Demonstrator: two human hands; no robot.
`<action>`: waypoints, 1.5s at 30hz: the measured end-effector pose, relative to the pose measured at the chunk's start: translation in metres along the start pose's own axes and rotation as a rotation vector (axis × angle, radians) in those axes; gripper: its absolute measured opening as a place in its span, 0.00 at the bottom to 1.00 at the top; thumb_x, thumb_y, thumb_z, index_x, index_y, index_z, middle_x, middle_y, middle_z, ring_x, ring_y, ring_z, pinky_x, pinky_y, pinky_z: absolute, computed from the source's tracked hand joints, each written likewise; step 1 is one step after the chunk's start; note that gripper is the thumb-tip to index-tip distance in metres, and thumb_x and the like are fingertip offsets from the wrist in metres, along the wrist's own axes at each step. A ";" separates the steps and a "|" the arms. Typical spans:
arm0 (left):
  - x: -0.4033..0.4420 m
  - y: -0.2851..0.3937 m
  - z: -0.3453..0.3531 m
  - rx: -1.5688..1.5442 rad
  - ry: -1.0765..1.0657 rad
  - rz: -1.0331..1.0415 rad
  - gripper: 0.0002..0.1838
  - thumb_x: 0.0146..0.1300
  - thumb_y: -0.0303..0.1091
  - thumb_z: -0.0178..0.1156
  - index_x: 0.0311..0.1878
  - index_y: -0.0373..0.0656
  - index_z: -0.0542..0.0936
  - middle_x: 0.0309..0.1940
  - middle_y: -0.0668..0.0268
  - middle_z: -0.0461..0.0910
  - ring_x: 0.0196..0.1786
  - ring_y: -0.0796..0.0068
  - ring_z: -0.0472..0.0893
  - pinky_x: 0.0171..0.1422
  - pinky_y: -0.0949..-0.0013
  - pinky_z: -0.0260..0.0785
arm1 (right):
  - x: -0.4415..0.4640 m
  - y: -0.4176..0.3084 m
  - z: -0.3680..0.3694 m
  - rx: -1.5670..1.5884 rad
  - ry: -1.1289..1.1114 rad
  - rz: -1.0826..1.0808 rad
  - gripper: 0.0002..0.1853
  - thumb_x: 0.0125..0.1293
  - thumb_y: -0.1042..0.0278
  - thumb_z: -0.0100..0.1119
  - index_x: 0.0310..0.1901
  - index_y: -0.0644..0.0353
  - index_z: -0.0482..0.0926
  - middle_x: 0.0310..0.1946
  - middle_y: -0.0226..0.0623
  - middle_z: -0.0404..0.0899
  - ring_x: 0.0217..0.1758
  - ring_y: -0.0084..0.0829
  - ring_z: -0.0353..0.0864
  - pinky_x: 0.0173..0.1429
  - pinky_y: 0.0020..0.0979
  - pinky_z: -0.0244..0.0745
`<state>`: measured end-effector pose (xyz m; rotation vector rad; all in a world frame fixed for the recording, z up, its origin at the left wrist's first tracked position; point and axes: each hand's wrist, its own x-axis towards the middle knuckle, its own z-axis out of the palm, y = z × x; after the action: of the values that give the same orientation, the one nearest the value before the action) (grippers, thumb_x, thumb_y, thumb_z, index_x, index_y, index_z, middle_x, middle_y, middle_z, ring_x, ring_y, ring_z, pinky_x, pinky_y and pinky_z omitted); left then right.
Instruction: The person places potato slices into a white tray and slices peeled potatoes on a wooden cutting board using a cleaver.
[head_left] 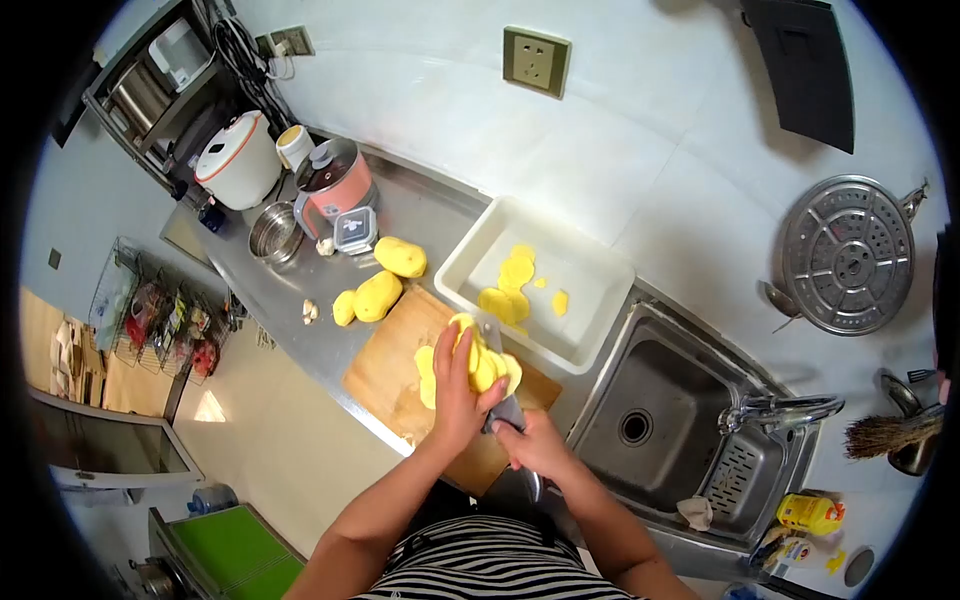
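Over the wooden cutting board [385, 350] my left hand [458, 400] is cupped against a bunch of yellow potato slices [484, 372], its fingers stretched along their side. My right hand [540, 446] is closed around the handle of a kitchen knife [508, 410]. The broad blade lies along the slices, partly hidden by them. More slices [517, 270] lie in the white plastic tub [600, 262] just beyond the board. Peeled potatoes [378, 297] sit on the counter at the board's far left corner.
The steel sink [625, 470] with its faucet [785, 410] is to the right. Garlic cloves [310, 312], a lidded container [355, 230], a pink electric pot [340, 185], a steel bowl [275, 235] and a rice cooker [240, 165] stand on the left counter.
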<state>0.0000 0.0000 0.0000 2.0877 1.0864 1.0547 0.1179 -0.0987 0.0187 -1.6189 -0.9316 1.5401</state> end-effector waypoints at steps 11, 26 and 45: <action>0.099 -0.013 0.094 0.034 -0.067 -0.022 0.27 0.67 0.40 0.57 0.63 0.33 0.68 0.62 0.48 0.70 0.71 0.43 0.57 0.72 0.51 0.53 | 0.053 -0.043 -0.104 -0.373 0.427 -0.083 0.14 0.63 0.65 0.53 0.29 0.72 0.74 0.22 0.51 0.79 0.20 0.40 0.82 0.31 0.38 0.75; 0.088 -0.005 0.112 -0.157 -0.482 0.322 0.39 0.71 0.51 0.38 0.75 0.34 0.40 0.76 0.46 0.37 0.78 0.46 0.39 0.79 0.52 0.32 | 0.011 -0.036 -0.110 -0.004 0.378 -0.006 0.12 0.66 0.67 0.54 0.32 0.70 0.73 0.16 0.41 0.76 0.16 0.30 0.78 0.24 0.31 0.72; 0.115 0.025 0.107 -0.200 0.087 0.251 0.13 0.63 0.26 0.55 0.50 0.41 0.71 0.50 0.54 0.69 0.54 0.52 0.67 0.62 0.54 0.57 | -0.010 -0.068 -0.097 -0.221 0.495 -0.052 0.13 0.65 0.66 0.54 0.30 0.71 0.73 0.16 0.46 0.76 0.18 0.33 0.81 0.25 0.35 0.73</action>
<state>0.1413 0.0721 0.0061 2.0670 0.7353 1.3270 0.2121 -0.0746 0.0870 -1.9906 -0.8752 0.9528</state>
